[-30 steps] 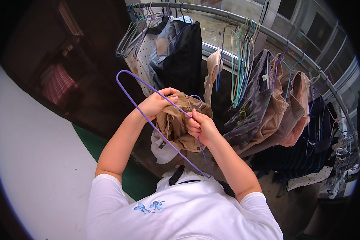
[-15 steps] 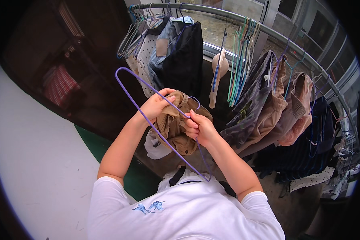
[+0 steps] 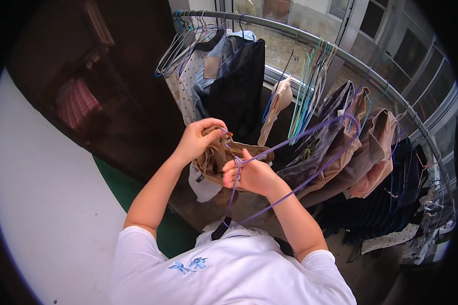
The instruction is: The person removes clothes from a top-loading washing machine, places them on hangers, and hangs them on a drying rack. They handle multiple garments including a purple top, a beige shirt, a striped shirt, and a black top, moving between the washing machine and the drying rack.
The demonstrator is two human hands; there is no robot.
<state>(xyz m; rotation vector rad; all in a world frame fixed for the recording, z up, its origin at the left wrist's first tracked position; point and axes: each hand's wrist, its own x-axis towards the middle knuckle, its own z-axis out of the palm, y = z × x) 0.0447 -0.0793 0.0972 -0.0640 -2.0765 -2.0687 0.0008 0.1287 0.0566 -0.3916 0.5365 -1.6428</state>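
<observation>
A crumpled brown garment [image 3: 211, 160] with a gathered waistband hangs in front of me, between my hands. At its upper edge my left hand [image 3: 201, 140] is closed in a pinch, and a bit of purple wire shows at the fingertips. My right hand [image 3: 252, 175] grips a purple wire hanger [image 3: 290, 192] close to its neck, against the garment's near side. The hanger's long loop stretches out to the right over my right wrist, and its other end hangs down toward my shirt. Below the garment a piece of white cloth [image 3: 206, 188] shows.
A curved metal rail [image 3: 290, 31] arches ahead and to the right. On it hang a black garment [image 3: 239, 86], a beige bra [image 3: 277, 104], several bare hangers [image 3: 310, 91] and brown and pink trousers [image 3: 374, 147]. A white surface [image 3: 40, 203] lies at the left.
The purple hanger has swung from the left side over to the right. My left hand has moved to the garment's upper edge, by the purple wire. The bra on the rail has turned.
</observation>
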